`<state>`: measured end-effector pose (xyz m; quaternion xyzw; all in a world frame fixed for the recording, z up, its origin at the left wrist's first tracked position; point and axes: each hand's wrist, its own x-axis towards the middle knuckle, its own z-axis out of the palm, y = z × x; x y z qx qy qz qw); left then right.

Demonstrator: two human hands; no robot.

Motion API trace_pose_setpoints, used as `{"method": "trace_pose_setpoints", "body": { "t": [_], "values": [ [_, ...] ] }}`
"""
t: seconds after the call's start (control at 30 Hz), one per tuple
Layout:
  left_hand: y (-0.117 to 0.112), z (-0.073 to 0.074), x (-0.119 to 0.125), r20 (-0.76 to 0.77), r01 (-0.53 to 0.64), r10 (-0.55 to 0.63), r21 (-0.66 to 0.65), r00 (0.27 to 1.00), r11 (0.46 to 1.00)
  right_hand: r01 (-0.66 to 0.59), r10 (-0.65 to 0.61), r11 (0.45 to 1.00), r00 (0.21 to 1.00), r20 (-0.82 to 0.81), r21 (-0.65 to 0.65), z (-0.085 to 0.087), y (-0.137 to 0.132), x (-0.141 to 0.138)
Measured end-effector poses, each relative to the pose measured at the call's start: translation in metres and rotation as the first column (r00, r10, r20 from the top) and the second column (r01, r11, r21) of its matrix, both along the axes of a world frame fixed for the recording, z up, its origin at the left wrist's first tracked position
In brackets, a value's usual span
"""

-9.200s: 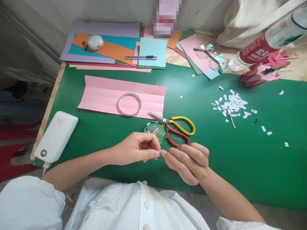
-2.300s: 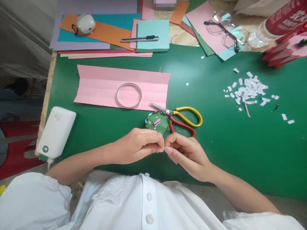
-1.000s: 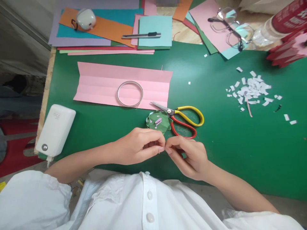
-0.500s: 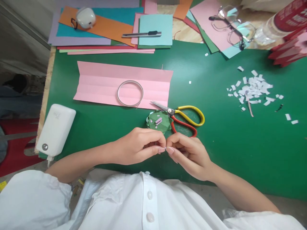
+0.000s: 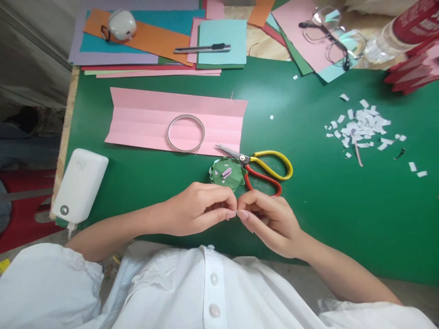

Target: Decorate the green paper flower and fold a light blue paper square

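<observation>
left hand (image 5: 202,205), right hand (image 5: 284,224) pinching tiny pale bit (image 5: 236,211) near scissors (image 5: 243,159) | pink sheet (image 5: 147,121) lying left, white scraps (image 5: 368,123) right | green tabletop (image 5: 325,219) spreading beneath

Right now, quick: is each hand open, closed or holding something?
Left hand: closed in a pinch, seemingly on a tiny pale bit too small to identify.
Right hand: also closed in a pinch, seemingly on that same bit.

A green-topped desk (image 5: 343,219) fills the frame's middle and right, with a pale wood edge (image 5: 67,123) at left. A red stool (image 5: 24,219) stands on grey floor (image 5: 408,292) at lower left. Soft light glosses the desk; the upper-left corner is dim.
</observation>
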<state>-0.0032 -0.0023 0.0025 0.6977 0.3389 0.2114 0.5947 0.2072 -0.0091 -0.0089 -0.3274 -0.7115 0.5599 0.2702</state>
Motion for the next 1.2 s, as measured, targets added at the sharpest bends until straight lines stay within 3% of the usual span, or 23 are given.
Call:
{"method": "trace_pose_setpoints", "body": {
  "t": [0.67, 1.2],
  "values": [
    [-0.0011, -0.0015, 0.0000, -0.007, -0.005, 0.006, 0.029, 1.000, 1.000, 0.003, -0.004, 0.996, 1.000, 0.010, 0.092, -0.0015, -0.0002, 0.0003],
    [-0.0009, -0.0004, 0.0003, -0.004, -0.011, 0.011, 0.046, 1.000, 0.999, -0.013, 0.013, 0.998, 1.000, -0.002, -0.061, -0.0019, 0.0001, 0.0007]
  ]
}}
